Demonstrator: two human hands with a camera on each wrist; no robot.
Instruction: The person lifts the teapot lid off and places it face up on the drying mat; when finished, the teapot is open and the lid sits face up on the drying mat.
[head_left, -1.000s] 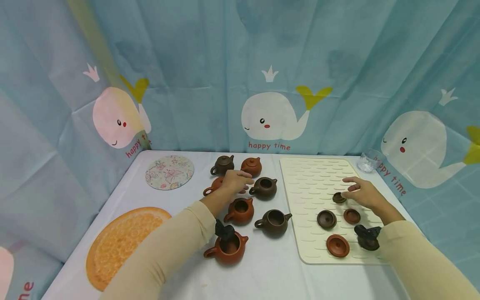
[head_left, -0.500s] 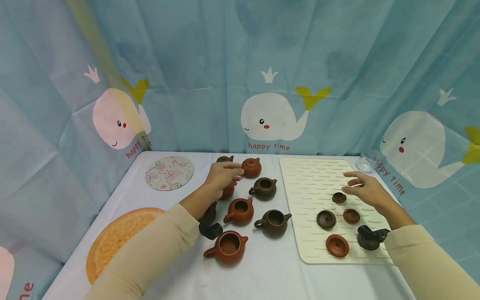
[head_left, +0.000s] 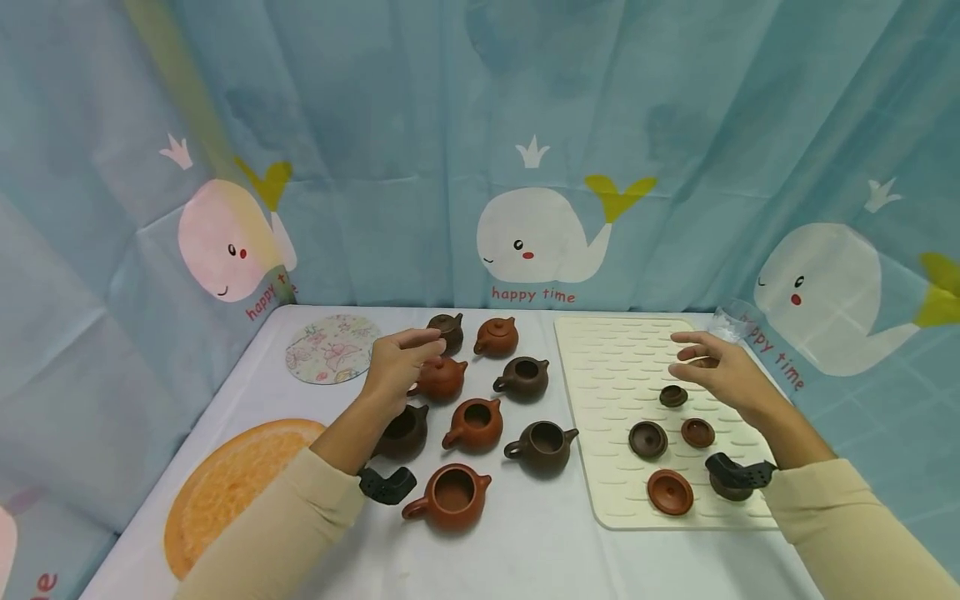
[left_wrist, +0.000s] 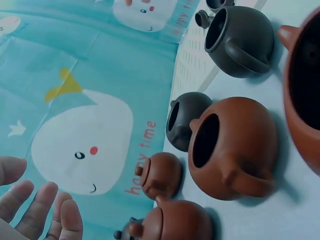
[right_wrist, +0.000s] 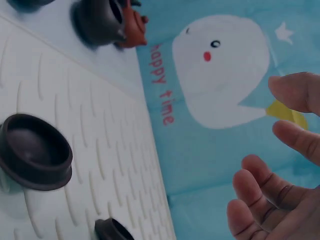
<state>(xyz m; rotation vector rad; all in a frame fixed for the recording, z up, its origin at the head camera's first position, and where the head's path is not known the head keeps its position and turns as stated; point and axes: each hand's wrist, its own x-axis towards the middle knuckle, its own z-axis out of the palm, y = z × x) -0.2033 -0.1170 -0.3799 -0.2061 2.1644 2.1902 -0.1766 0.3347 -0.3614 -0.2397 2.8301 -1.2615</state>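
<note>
My left hand hovers with loosely bent fingers beside a lidded red clay teapot, holding nothing. Behind that pot stand a lidded dark teapot and a lidded red teapot. Nearer are lidless pots: dark ones and red ones. Another dark teapot is partly covered by my left wrist. Over the mat my right hand is empty, fingers spread in the right wrist view. Nearest it lies a small dark lid; several other lids, including a red one, lie closer.
The lids rest on a cream ridged mat on the right. A clear glass cup stands at the back right corner. On the left lie a round floral mat and an orange round mat. A whale-print curtain surrounds the table.
My left hand has drawn back leftward from among the teapots, uncovering the red lidded pot. My right hand has risen away from the small dark lid. The teapots and lids stay put.
</note>
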